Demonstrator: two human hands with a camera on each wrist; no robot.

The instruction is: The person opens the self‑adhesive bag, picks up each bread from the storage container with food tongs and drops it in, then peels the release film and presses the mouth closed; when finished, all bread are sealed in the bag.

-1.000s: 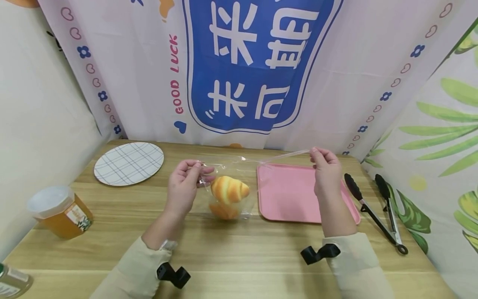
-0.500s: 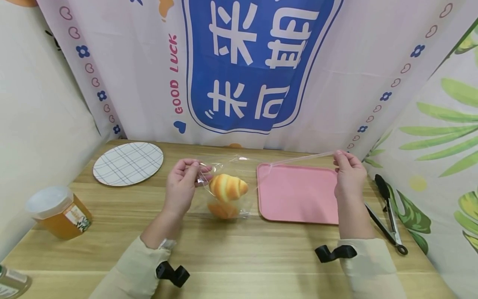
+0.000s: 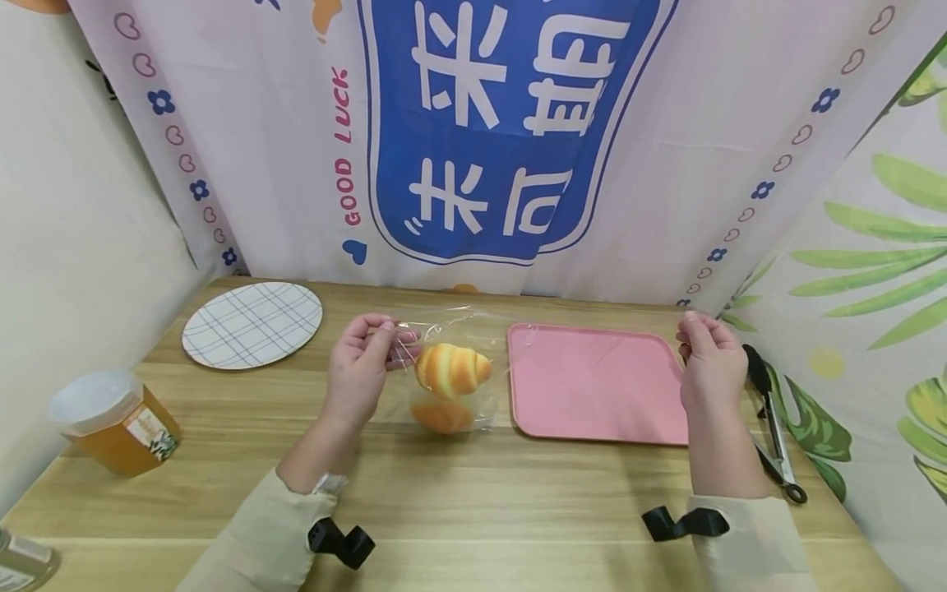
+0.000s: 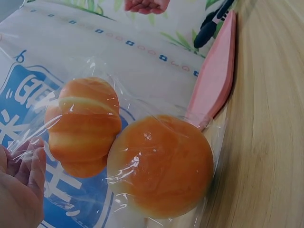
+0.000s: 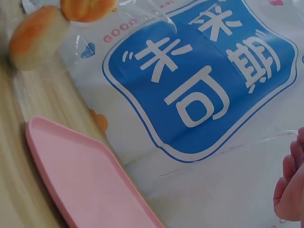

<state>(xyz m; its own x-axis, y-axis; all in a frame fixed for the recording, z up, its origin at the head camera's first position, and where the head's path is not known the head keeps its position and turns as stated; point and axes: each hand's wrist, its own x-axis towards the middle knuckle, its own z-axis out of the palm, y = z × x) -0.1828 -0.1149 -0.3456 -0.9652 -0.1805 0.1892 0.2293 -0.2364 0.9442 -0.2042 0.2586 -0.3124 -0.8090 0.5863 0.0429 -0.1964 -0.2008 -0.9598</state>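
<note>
A clear plastic bag [image 3: 473, 329] stands on the wooden table, holding a striped croissant-shaped bread [image 3: 453, 370] above a round bun [image 4: 161, 166]. With thumb and fingers my left hand [image 3: 358, 362] pinches the bag's upper left edge, some fingers showing through the film. Far to the right, beyond the pink tray, my right hand [image 3: 713, 362] is raised with thumb and forefinger pressed together. A thin clear plastic strip [image 5: 278, 136] runs from its fingers back toward the bag, very faint in the head view.
The pink tray [image 3: 592, 386] lies between bag and right hand. Behind the right forearm are black-tipped tongs [image 3: 780, 444]. At left are a checked oval plate [image 3: 251, 325], a honey jar [image 3: 122, 423] and a small jar [image 3: 25, 559]. A printed curtain [image 3: 296, 164] hangs behind.
My right hand has moved right and slightly down, drawing the clear strip away from the bag and uncovering more of the tray. The left hand and bag have barely moved.
</note>
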